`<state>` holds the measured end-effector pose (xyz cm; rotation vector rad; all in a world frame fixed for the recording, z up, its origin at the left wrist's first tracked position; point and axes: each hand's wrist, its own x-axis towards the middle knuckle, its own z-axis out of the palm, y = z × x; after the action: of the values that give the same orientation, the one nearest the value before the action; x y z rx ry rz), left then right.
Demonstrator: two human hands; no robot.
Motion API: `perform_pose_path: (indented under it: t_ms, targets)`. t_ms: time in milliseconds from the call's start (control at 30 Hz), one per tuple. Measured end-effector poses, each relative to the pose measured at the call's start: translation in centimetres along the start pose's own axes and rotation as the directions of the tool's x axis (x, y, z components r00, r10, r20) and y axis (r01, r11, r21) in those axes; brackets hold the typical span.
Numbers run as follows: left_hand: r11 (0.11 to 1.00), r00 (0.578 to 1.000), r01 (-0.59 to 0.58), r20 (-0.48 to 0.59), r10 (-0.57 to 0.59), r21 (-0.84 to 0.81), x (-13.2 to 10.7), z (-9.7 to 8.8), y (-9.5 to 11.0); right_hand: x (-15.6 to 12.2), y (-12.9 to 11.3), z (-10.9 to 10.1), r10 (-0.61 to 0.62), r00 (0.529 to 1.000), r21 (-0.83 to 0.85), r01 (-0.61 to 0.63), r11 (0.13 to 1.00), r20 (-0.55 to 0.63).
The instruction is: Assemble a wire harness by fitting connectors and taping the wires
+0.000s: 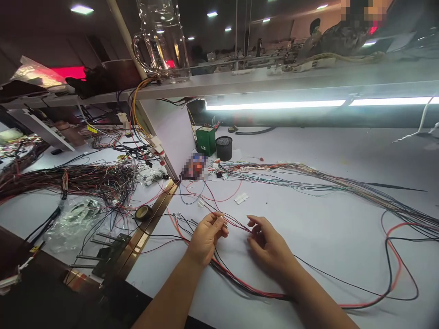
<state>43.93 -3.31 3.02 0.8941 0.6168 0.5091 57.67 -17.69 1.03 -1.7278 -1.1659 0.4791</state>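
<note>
- Two bare hands, seen from the wearer's head, work above a white counter (329, 237) strewn with wires.
- The left hand (207, 235) has its grip closed, thumb against forefinger, on a small white connector (224, 222) that is partly hidden by the fingers.
- The right hand (270, 249) is near it, fingers loosely curled and grip part open; thin dark red wires (236, 222) run from beside the left fingertips up to its fingers, but I cannot tell whether they are pinched there.
- Just beyond the hands, a flat white connector piece (241, 198) lies on the counter, with a smaller white piece (201, 204) to its left.
- Thick red and black cables (247, 289) curve beneath both forearms and loop at the right.
- Farther back, a long bundle of thin wires (291, 167) stretches toward the right edge.
- Behind the bundle's left end stand a green box (205, 141) and a black mesh cup (224, 149), side by side.
- At the left, a roll of black tape (143, 212) lies near the counter's brown edge strip (151, 224).
- Overhead, a shelf (240, 82) carries a glass jug (163, 43); a bright light tube (277, 105) glows below.
</note>
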Motion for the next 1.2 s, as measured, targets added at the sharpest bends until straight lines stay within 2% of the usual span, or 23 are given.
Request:
perform_pose_path:
  t_ms: [133, 333, 500, 633, 767, 833, 967, 1033, 1100, 1200]
  targets:
    - [1.000, 1.000, -0.020, -0.012, 0.020, 0.012, 0.3, -0.5, 0.5, -0.3, -0.5, -1.4, 0.089, 0.991, -0.089, -0.080, 0.993, 0.102]
    - [0.999, 0.997, -0.032, -0.066, 0.034, 0.031, 0.2, -0.6, 1.2, 0.1, 0.2, -3.7, 0.175, 0.942, -0.022, -0.176, 0.984, 0.287]
    - [0.977, 0.981, -0.138, -0.111, 0.157, 0.162, 0.3, -0.7, 1.1, 0.2, 0.7, -3.8, 0.237, 0.936, -0.060, -0.230, 0.971, 0.261]
    - [0.889, 0.942, -0.258, -0.108, 0.319, 0.379, -0.5, -0.3, 1.2, 0.2, 0.1, -3.5, 0.262, 0.944, -0.157, -0.233, 0.960, 0.200]
    - [0.805, 0.902, -0.356, -0.049, 0.429, 0.475, -1.6, 0.5, 1.2, 0.1, -0.1, -3.2, 0.165, 0.981, -0.343, -0.123, 0.931, 0.098]
    - [0.831, 0.903, -0.380, -0.032, 0.428, 0.406, -1.8, 0.8, 0.9, 0.0, 0.0, -3.0, 0.114, 0.991, -0.436, -0.071, 0.897, 0.074]
    - [0.918, 0.933, -0.351, -0.014, 0.359, 0.183, -1.6, 0.6, 0.4, -0.2, 0.2, -2.6, 0.055, 0.997, -0.539, -0.019, 0.842, 0.051]
    - [0.938, 0.947, -0.315, -0.014, 0.320, 0.147, -1.2, 0.4, 0.4, -0.1, -0.1, -2.5, 0.012, 0.999, -0.554, 0.018, 0.832, 0.051]
    - [0.949, 0.957, -0.278, -0.038, 0.286, 0.148, -0.8, 0.1, 0.4, 0.2, -0.9, -2.4, -0.085, 0.995, -0.528, 0.100, 0.843, 0.052]
    - [0.953, 0.961, -0.254, -0.070, 0.268, 0.163, -0.4, 0.0, 0.4, 0.8, -2.7, -1.5, -0.226, 0.973, -0.371, 0.226, 0.900, 0.044]
